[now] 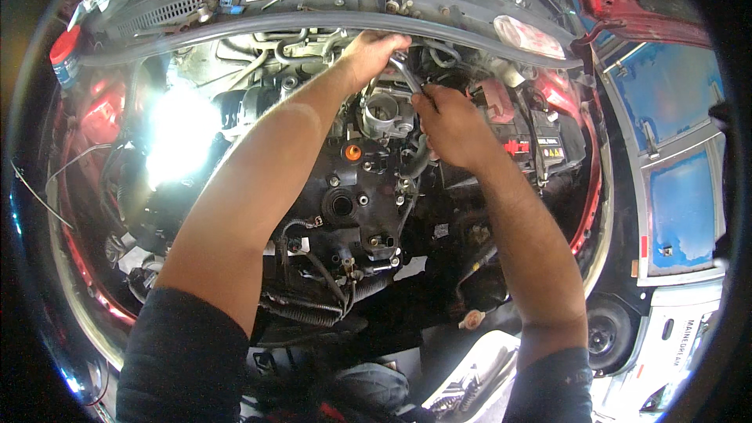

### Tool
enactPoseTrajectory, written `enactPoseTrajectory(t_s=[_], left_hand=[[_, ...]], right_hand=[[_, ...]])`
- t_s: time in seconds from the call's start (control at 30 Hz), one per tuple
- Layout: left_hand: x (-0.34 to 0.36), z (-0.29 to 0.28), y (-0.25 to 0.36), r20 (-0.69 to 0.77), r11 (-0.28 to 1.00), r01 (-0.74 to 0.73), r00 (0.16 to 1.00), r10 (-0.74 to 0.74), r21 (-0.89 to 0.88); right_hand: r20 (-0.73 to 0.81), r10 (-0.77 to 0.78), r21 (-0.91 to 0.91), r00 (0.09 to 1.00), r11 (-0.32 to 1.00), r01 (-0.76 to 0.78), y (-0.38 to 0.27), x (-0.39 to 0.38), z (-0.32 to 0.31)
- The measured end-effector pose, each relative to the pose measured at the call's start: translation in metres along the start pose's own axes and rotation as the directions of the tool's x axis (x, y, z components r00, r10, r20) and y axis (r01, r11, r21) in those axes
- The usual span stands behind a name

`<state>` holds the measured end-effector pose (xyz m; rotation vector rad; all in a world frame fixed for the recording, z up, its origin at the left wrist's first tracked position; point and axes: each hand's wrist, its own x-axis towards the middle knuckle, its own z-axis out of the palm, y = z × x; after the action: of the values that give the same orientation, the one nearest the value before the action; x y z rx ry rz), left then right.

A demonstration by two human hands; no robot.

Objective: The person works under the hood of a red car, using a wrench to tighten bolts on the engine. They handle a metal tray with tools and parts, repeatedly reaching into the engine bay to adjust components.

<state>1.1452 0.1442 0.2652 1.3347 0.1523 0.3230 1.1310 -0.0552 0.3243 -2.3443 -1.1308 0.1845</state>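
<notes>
My right hand (453,127) is closed round the handle of a shiny metal ratchet wrench (406,74). The tool slants up and left to its head at the back of the engine. There my left hand (377,56) curls over the head, its fingers partly hidden behind it. What the head sits on cannot be seen. Just below the tool is the round metal throttle body (381,112), its bore facing up. An orange cap (353,153) stands out on the black engine cover (313,196), with a dark round opening nearer me.
A battery (558,141) with a red terminal cover sits right of my right hand. Loose tools and sockets lie on the cowl (305,5). A bright work light (184,141) glares at left. A red-lidded jar (66,45) stands far left; a white tray (478,376) is low right.
</notes>
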Motion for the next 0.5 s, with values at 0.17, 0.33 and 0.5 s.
enactPoseTrajectory(t_s=[0.17, 0.33, 0.5], left_hand=[[0.016, 0.000, 0.005, 0.059, 0.998, 0.057, 0.996, -0.059, 0.038], [-0.002, 0.012, 0.008, -0.216, 0.939, -0.049, 0.968, 0.129, 0.341], [-0.022, 0.015, 0.003, -0.300, 0.876, -0.158, 0.899, 0.319, 0.456]], right_hand=[[0.038, -0.237, -0.160, 0.971, 0.957, 0.240, 0.008, 0.014, 0.004], [-0.090, 0.005, -0.588, 0.996, 0.807, -0.057, 0.028, 0.030, -0.016], [-0.135, -0.072, -0.592, 0.988, 0.806, -0.023, 0.021, 0.036, -0.024]])
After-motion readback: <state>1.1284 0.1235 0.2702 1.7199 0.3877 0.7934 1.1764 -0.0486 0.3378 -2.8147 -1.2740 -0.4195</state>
